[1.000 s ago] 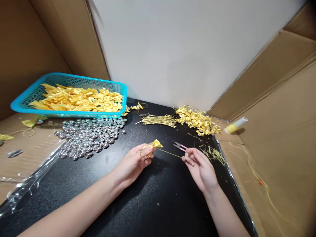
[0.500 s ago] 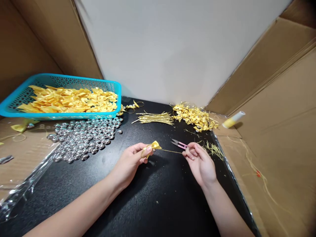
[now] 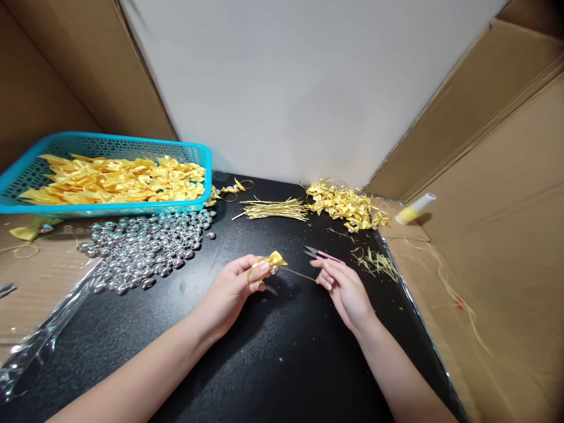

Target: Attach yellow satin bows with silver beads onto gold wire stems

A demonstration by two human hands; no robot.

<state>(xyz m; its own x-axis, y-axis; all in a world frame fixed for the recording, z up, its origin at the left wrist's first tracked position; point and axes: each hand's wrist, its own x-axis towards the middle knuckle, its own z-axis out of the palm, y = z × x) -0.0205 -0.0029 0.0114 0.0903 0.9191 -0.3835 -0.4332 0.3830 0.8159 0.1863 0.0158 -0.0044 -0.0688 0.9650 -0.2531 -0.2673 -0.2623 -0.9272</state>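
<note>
My left hand [image 3: 240, 282] pinches a yellow ribbon bow [image 3: 277, 258] with a small silver bell or bead [image 3: 274, 270] at its middle. A loop of gold cord curves over the fingers of that hand. From the bow, a gold cord [image 3: 299, 274] runs right to my right hand [image 3: 341, 288], whose thumb and fingers are closed on its end. Just behind the right fingers lie thread snips [image 3: 324, 255] with pink handles, blades pointing left; they rest on the black table [image 3: 264, 364].
A blue basket [image 3: 208, 176] of yellow bows stands at the left, with many silver beads [image 3: 145, 252] before it. Gold cords [image 3: 275, 210] lie at the back centre, finished-looking bows [image 3: 346, 205] right of them. Cord scraps [image 3: 376, 262] and a white-yellow tube [image 3: 415, 209] are at the right.
My right hand has moved left, closer to the left hand, and the cord between them slopes down more. The left hand has hardly moved and still holds the bow.
</note>
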